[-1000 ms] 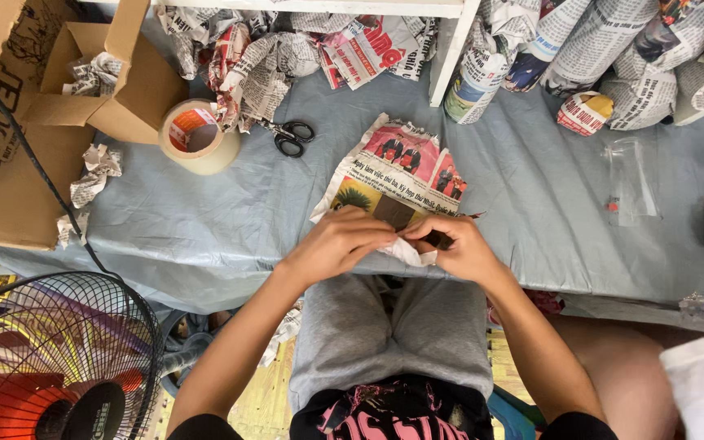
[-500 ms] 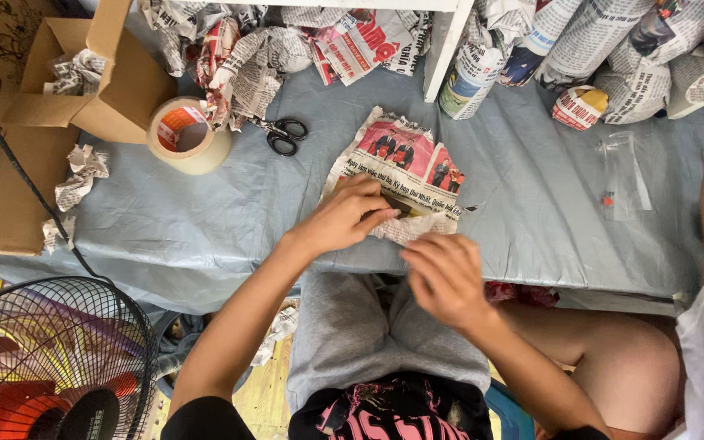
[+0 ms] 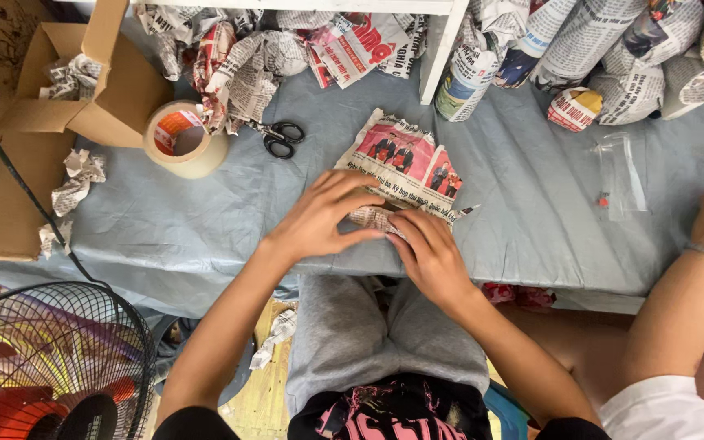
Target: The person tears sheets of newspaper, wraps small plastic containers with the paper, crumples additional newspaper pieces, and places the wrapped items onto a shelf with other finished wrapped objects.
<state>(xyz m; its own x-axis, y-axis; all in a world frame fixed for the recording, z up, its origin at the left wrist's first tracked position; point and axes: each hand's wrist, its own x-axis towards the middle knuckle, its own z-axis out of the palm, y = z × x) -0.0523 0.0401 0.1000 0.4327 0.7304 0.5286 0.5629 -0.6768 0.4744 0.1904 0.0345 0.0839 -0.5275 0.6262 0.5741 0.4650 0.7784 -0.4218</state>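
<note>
Both hands, the left hand (image 3: pixel 323 220) and right hand (image 3: pixel 429 257), press flat with fingers spread on a light, crumply, easily torn newspaper sheet (image 3: pixel 401 167), probably best held by its folded near edge.

Soft, even daylight fills the overhead view, bright without harsh contrast. The grey cloth over the desk (image 3: pixel 531 204) shows only faint shading in its wrinkles. Both hands, left (image 3: pixel 323 220) and right (image 3: pixel 432 257), cast small, diffuse shadows onto the newspaper sheet (image 3: pixel 405 167) beneath them. The clear plastic bag (image 3: pixel 619 175) carries a pale sheen. The tape roll (image 3: pixel 182 140) and scissors (image 3: pixel 280 137) look sharp. Straight lines bend slightly toward the corners. The area under the desk, around the fan (image 3: pixel 50 358), is dimmer.
</note>
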